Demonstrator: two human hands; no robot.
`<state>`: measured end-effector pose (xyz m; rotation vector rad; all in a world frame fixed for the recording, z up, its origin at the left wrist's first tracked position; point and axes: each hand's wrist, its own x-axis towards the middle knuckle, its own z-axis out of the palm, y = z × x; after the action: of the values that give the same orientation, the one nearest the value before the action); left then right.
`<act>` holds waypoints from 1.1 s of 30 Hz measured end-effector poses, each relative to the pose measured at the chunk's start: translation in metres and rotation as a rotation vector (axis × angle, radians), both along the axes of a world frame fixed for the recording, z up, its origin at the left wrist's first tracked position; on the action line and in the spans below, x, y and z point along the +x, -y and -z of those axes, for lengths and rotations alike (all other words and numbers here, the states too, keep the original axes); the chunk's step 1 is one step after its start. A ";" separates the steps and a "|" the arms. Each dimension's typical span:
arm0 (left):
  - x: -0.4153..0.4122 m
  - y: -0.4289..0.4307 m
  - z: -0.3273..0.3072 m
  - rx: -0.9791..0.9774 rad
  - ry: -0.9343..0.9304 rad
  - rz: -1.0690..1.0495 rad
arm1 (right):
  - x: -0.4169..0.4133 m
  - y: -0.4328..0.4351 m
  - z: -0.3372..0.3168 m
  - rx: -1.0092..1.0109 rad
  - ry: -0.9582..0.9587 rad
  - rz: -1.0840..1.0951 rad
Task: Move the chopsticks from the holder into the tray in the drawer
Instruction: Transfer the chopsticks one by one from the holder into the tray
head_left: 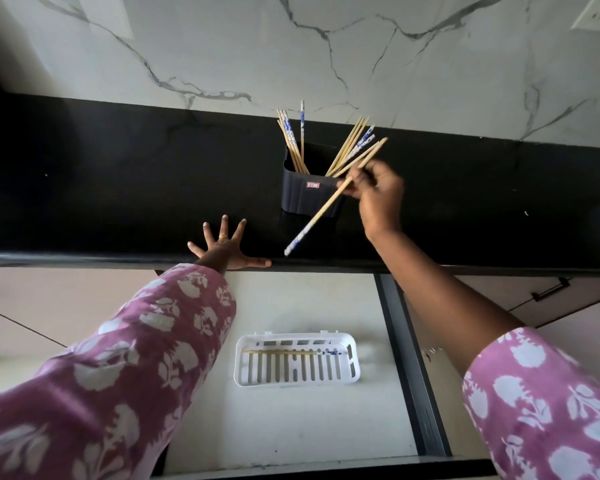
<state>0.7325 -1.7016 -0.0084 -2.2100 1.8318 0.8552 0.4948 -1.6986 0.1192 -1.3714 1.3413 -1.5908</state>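
Blk counter (118, 174) | marble wall (222, 46) | drawer (291, 427) w/ tray (238, 362) | R hand (378, 195) grips chopstick (321, 216)

The left hand (224, 249) lies spread on the counter's (118, 185) front edge; the drawer (291, 306) beneath gapes open around the tray (296, 360).

Chopstick (317, 216) in right hand (378, 194)

The black counter (118, 168) bears the holder (302, 197); the drawer (291, 299) bears the white tray (296, 382).
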 end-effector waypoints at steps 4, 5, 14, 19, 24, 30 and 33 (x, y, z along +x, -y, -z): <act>0.000 0.001 0.002 -0.008 0.003 0.002 | 0.025 -0.031 0.051 0.162 -0.407 -0.284; -0.001 0.001 0.002 -0.008 0.003 0.000 | 0.031 -0.041 0.065 0.169 -0.500 -0.356; -0.002 0.002 0.000 0.002 0.002 0.005 | 0.061 -0.112 0.172 0.082 -1.377 -0.892; -0.002 0.004 0.001 0.002 0.007 0.006 | 0.077 -0.129 0.202 0.051 -1.608 -0.988; 0.000 0.007 0.004 0.012 0.013 -0.008 | 0.073 -0.130 0.220 0.105 -1.670 -1.000; -0.002 0.009 0.006 0.009 0.017 -0.013 | 0.072 -0.129 0.236 0.151 -1.725 -1.036; -0.001 0.010 0.007 0.017 0.025 -0.013 | 0.079 -0.128 0.242 0.134 -1.723 -1.045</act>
<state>0.7313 -1.7121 -0.0155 -2.2143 1.7941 0.8384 0.5741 -1.5710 -0.1226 -2.7265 0.9107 0.6621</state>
